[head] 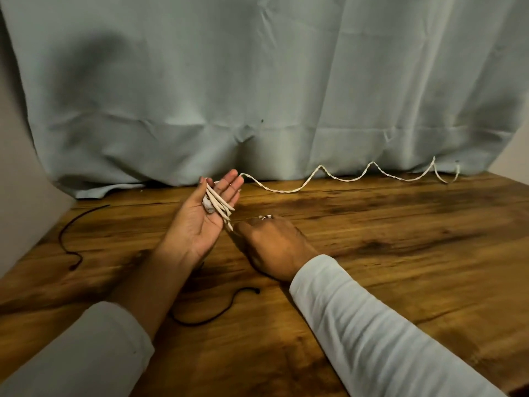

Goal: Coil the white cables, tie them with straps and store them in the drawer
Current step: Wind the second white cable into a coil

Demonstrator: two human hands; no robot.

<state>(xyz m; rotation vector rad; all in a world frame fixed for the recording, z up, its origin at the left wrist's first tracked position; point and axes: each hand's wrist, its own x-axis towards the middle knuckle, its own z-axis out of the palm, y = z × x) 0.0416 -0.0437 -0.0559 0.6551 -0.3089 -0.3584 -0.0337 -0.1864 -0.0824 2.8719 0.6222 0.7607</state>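
Cable (219, 203) loops across left hand (204, 216)

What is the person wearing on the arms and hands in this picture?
Both arms have long, light-coloured sleeves with soft wrinkles. The left sleeve is pushed back and leaves the forearm bare; the right sleeve reaches the wrist. The right hand has a silver-looking ring on one finger. No gloves; no watch shows.

The right hand (274, 245) is motion-blurred, its fingers curled out of sight; the white cable's (286, 190) far end is too small to identify.
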